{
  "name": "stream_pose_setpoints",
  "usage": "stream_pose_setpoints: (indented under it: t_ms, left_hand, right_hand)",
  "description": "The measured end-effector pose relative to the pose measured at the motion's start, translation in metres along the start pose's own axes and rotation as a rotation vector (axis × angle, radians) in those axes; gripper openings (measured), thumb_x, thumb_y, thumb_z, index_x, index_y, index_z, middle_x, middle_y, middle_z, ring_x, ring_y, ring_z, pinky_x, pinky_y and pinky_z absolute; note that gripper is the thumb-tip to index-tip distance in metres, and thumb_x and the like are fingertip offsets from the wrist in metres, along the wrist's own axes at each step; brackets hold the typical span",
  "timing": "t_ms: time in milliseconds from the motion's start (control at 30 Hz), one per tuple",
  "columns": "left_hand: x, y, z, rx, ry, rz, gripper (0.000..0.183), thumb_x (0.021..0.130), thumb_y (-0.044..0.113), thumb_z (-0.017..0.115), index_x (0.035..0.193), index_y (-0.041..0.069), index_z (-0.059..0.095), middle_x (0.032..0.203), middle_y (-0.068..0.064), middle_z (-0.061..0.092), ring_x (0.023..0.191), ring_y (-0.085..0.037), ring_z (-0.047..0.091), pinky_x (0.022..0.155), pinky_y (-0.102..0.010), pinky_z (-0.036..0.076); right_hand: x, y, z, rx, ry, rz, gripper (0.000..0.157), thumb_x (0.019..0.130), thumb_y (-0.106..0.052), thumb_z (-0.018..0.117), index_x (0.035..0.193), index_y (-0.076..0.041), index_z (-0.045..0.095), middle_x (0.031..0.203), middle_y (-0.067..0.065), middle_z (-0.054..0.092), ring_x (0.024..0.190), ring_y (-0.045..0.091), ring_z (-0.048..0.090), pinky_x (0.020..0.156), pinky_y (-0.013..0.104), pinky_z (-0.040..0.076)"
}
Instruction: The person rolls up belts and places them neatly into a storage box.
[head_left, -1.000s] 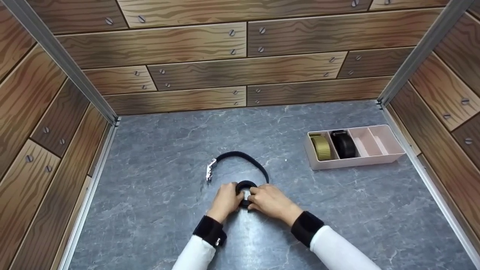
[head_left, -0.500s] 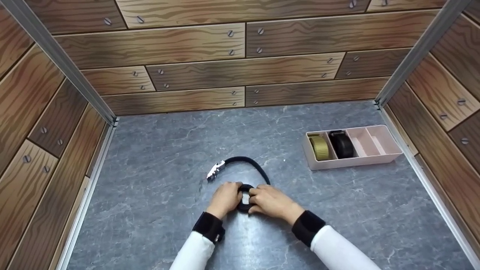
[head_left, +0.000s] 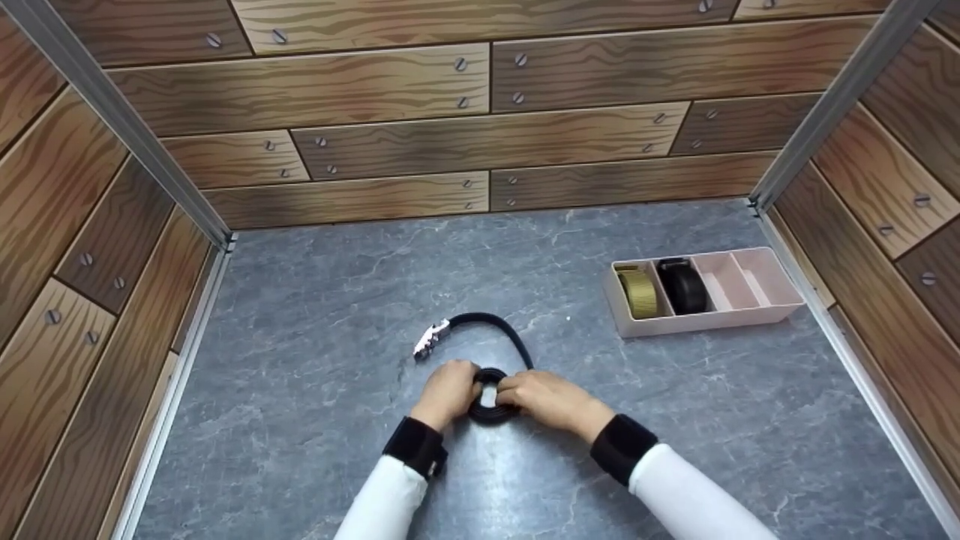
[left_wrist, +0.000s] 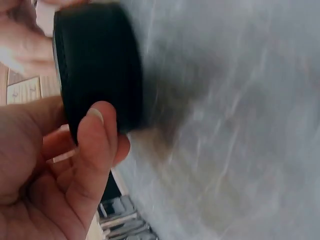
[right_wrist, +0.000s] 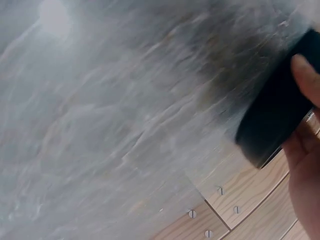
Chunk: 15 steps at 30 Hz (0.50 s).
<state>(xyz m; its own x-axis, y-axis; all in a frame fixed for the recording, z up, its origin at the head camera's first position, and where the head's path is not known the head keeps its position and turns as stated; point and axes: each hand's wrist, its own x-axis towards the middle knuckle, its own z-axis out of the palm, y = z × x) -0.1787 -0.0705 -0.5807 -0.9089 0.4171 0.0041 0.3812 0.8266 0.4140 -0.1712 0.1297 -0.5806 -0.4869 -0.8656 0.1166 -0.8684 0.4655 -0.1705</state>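
A black belt (head_left: 491, 414) is partly rolled into a coil standing on edge on the grey marbled surface. Its loose end arcs away to the upper left and finishes in a silver buckle (head_left: 430, 340). My left hand (head_left: 448, 394) pinches the coil's left side; the left wrist view shows the thumb on the outside of the black strap (left_wrist: 97, 65). From the right, my right hand (head_left: 551, 401) grips the coil with fingers reaching into its middle. In the right wrist view, the thumb lies against the strap's outer face (right_wrist: 275, 110).
A pale pink divided box (head_left: 697, 324) stands at the right. One compartment holds a rolled gold belt (head_left: 640, 292), the neighbouring one a rolled black belt (head_left: 684, 289). Wood-patterned walls (head_left: 390, 154) with metal corner posts enclose the surface.
The buckle end has been drawn slightly right and has turned. Both hands have kept hold of the coil, which looks a little wider now; the right hand's fingers have shifted on it.
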Motion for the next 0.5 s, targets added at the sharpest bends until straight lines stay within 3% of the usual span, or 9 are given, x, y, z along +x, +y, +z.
stream_pose_setpoints:
  t_ms: [67,167,400,500]
  left_hand:
    - [0.002,-0.001,-0.002,0.026,-0.042,0.033,0.009,0.085,0.01,0.071,0.077,0.009,0.066,0.08,-0.01,0.068,0.075,-0.029,0.066,0.066,-0.041,0.052]
    - [0.002,0.0,-0.003,0.054,-0.053,0.06,0.007,0.086,0.013,0.07,0.081,0.01,0.067,0.082,-0.008,0.069,0.075,-0.028,0.066,0.067,-0.04,0.052]
    - [-0.009,0.001,0.008,-0.02,0.086,-0.042,0.018,0.085,0.014,0.071,0.075,0.003,0.061,0.073,-0.015,0.064,0.068,-0.032,0.064,0.062,-0.043,0.052]
    - [-0.012,0.001,0.008,-0.023,0.108,-0.045,0.017,0.083,0.009,0.07,0.071,0.002,0.06,0.071,-0.016,0.063,0.066,-0.034,0.064,0.061,-0.044,0.052]
  right_hand:
    - [0.0,0.001,-0.001,0.001,-0.014,-0.015,0.028,0.078,-0.007,0.076,0.104,-0.017,0.073,0.106,-0.003,0.067,0.093,0.015,0.062,0.085,0.028,0.049]
    - [0.0,0.0,0.0,-0.05,-0.017,-0.02,0.022,0.077,-0.015,0.079,0.098,-0.019,0.073,0.103,-0.006,0.065,0.087,0.015,0.059,0.08,0.029,0.048]
    - [0.003,-0.003,0.004,-0.135,0.029,-0.011,0.017,0.073,-0.022,0.082,0.088,-0.019,0.074,0.092,-0.006,0.064,0.077,0.017,0.056,0.072,0.03,0.046]
    - [0.005,-0.004,0.005,-0.129,0.027,-0.012,0.018,0.074,-0.023,0.082,0.09,-0.02,0.074,0.093,-0.006,0.065,0.078,0.017,0.057,0.073,0.031,0.046]
